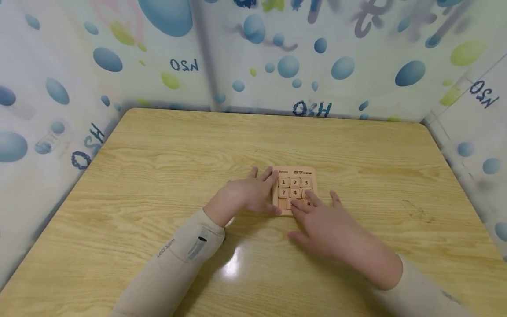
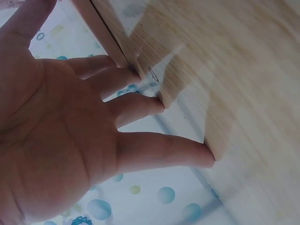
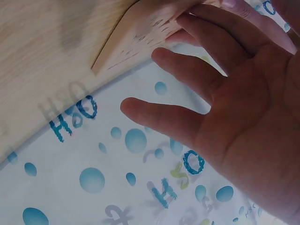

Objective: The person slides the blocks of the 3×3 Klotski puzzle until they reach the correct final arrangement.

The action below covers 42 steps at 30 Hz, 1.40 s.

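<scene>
A light wooden number sliding puzzle (image 1: 301, 169) lies flat on the table, its top row showing 1, 2, 3 and the middle row beginning 7, 4. The left hand (image 1: 253, 192) is braced along its left side, thumb at the lower left corner and index finger near the upper left. In the left wrist view the other fingers (image 2: 164, 149) are spread with their tips on the table. Fingertips of the right hand (image 1: 325, 224) rest over the lower tiles, partly covering the 5 tile (image 1: 289, 203) and the 8 tile (image 1: 309, 204). The bottom row's left slot holds no tile.
The wood-grain table (image 1: 178, 149) reaches out on all sides of the puzzle. Pale curtains (image 1: 245, 57) with blue and green bubble prints hang behind the table and at both sides.
</scene>
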Available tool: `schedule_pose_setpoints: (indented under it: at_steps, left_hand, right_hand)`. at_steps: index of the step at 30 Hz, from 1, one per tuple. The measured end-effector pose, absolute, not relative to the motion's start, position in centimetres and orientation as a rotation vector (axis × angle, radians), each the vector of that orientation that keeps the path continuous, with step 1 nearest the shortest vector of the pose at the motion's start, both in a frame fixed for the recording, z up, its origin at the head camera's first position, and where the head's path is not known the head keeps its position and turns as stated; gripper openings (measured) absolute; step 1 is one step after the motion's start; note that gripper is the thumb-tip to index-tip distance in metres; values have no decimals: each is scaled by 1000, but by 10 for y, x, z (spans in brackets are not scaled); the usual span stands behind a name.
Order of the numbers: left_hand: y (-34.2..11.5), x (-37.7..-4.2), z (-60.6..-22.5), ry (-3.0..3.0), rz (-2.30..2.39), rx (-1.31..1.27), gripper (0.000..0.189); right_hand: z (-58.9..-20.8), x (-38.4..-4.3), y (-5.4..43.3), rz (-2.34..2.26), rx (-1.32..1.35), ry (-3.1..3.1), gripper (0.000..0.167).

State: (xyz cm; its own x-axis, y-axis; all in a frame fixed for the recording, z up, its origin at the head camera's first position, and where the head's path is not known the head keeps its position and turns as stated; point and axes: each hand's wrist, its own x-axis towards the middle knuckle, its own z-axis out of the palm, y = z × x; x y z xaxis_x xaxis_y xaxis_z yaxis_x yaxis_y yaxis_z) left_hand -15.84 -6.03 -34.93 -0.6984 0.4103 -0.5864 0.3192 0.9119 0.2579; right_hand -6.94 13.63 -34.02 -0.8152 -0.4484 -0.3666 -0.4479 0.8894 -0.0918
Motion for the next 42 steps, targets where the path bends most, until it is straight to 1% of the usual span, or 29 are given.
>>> schedule_pose_setpoints:
  at_steps: [5, 10, 16, 21, 29, 39, 42]
  left_hand:
    - [-60, -159, -351, 2397, 175, 521, 112]
    - [-60, -160, -354, 2390, 164, 525, 112]
    - [-58, -162, -355, 2387, 150, 537, 110]
    - [-59, -162, -355, 2384, 157, 543, 111]
    - [-61, -163, -354, 2394, 160, 550, 111]
    - [-62, -163, -355, 2396, 187, 559, 113]
    - [-61, -163, -354, 2398, 190, 554, 113]
  right_hand:
    - [-337, -71, 142, 45, -638, 2659, 70]
    - [-337, -77, 139, -16, -675, 2671, 69]
    - [-342, -90, 132, -52, -669, 2673, 72]
    - [-347, -93, 131, -36, -637, 2651, 74]
    - [-346, -91, 127, -41, -628, 2643, 74]
    - [-338, -71, 128, -3, -713, 2657, 71]
    - [-339, -72, 132, -25, -671, 2655, 73]
